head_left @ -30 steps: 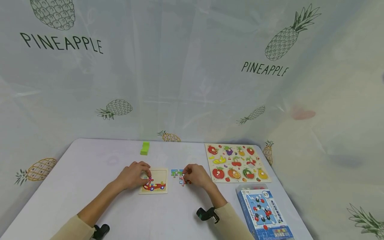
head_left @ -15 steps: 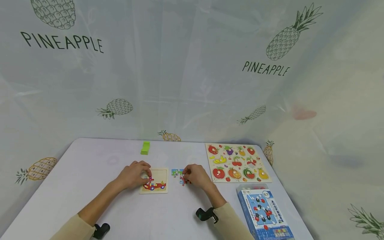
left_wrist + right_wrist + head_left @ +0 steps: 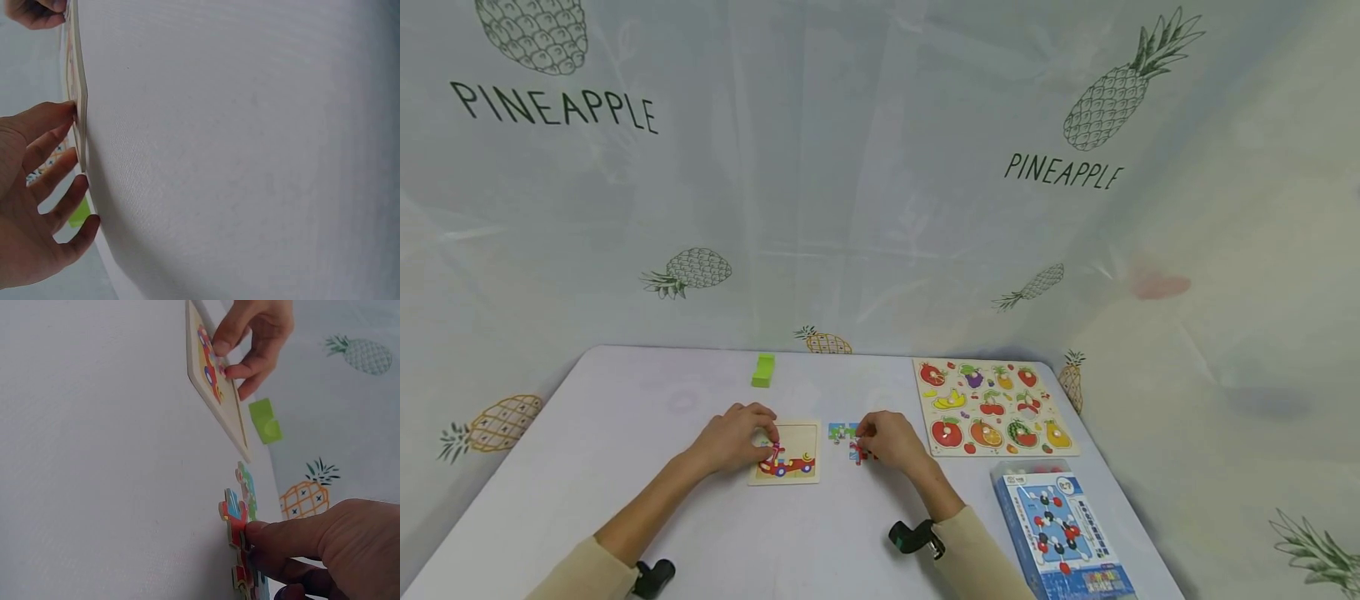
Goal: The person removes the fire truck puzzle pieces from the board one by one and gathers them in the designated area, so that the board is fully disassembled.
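A square wooden puzzle board (image 3: 801,439) with a red vehicle picture lies mid-table. My left hand (image 3: 732,439) rests at its left side. In the left wrist view its fingers (image 3: 59,169) are spread and relaxed, the tips at the board's edge. The right wrist view shows that thumb on the picture. To the board's right, my right hand (image 3: 891,439) pinches a red jigsaw piece (image 3: 236,530) between thumb and fingers. Green-and-blue jigsaw pieces (image 3: 840,432) lie beside it, and the hand hides some of the group.
A green block (image 3: 763,371) stands near the table's back edge. At the back right lies a fruit picture board (image 3: 970,417), with a blue box (image 3: 1060,533) showing a molecule picture in front of it. A pineapple-printed curtain (image 3: 880,208) hangs behind the white table (image 3: 760,550).
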The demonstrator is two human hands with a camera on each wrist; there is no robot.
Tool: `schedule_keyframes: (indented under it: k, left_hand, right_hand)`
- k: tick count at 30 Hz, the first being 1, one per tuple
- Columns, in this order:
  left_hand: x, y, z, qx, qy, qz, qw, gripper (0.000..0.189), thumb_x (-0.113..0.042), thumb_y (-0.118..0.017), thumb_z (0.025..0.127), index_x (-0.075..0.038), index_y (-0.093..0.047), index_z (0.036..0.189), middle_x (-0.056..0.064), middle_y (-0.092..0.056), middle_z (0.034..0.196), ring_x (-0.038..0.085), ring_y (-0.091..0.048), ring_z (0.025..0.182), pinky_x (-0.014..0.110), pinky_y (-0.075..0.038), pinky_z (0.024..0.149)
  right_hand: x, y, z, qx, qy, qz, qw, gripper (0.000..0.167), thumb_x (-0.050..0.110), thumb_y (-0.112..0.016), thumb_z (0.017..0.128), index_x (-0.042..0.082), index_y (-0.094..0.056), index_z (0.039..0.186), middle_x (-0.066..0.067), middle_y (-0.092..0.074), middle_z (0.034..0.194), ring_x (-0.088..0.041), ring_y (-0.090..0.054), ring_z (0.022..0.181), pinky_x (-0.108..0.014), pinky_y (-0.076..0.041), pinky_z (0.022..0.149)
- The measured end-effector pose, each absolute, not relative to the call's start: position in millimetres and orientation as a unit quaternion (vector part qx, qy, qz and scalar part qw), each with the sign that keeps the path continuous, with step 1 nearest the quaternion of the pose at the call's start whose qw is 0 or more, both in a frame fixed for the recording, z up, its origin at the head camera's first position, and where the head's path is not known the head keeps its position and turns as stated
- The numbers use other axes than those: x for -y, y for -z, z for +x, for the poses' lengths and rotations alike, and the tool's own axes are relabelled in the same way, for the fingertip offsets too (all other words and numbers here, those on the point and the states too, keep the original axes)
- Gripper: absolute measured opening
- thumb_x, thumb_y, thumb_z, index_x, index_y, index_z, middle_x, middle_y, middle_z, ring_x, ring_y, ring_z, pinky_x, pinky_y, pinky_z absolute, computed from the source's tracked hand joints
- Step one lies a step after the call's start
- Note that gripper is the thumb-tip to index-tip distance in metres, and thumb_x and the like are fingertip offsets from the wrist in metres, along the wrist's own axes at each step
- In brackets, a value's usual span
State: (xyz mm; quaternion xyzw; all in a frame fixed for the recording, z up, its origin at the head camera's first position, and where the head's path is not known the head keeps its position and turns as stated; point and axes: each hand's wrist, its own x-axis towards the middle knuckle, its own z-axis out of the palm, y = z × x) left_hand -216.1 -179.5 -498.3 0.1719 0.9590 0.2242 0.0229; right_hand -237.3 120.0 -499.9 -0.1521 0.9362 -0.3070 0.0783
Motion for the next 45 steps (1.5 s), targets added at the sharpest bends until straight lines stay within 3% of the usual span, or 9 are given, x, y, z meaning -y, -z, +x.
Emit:
schedule_keyframes:
  k: [11, 31, 38, 45]
  left_hand:
    - [179, 496, -216, -0.960, -0.221, 0.170, 0.024, 0.012, -0.026, -0.081, 0.081, -0.031, -0.071, 0.082, 0.002, -0.065, 0.127, 0.033, -0.054, 0.116, 0.057, -0.046, 0.083]
    - [182, 496, -216, -0.959, -0.217, 0.178, 0.032, 0.011, -0.030, -0.082, 0.081, -0.033, -0.071, 0.084, -0.001, -0.064, 0.127, 0.031, -0.055, 0.117, 0.055, -0.046, 0.084]
    - [186, 492, -214, -0.955, -0.210, 0.204, 0.054, 0.023, -0.030, -0.086, 0.075, -0.031, -0.070, 0.092, 0.002, -0.061, 0.133, 0.034, -0.052, 0.121, 0.061, -0.045, 0.085]
    - [186, 491, -211, -0.951, -0.202, 0.229, 0.054, 0.027, -0.030, -0.084, 0.075, -0.029, -0.068, 0.096, 0.005, -0.059, 0.137, 0.036, -0.051, 0.125, 0.064, -0.045, 0.086]
  right_hand:
    - [-118, 495, -236, -0.943, 0.286, -0.151, 0.082, 0.007, 0.013, -0.075, 0.091, 0.014, -0.070, 0.087, 0.006, -0.060, 0.075, -0.010, -0.055, 0.060, -0.025, -0.047, 0.052]
    - [-118, 494, -232, -0.941, 0.292, -0.158, 0.072, 0.005, 0.015, -0.074, 0.091, 0.014, -0.070, 0.091, 0.006, -0.060, 0.076, -0.009, -0.055, 0.061, -0.024, -0.046, 0.053]
    - [-111, 491, -232, -0.927, 0.322, -0.174, 0.082, 0.005, 0.018, -0.073, 0.093, 0.015, -0.070, 0.091, 0.007, -0.061, 0.077, -0.008, -0.055, 0.062, -0.024, -0.047, 0.054]
    - [-91, 491, -231, -0.916, 0.332, -0.209, 0.084, 0.005, 0.019, -0.072, 0.094, 0.015, -0.071, 0.091, 0.008, -0.061, 0.078, -0.005, -0.054, 0.062, -0.022, -0.046, 0.055]
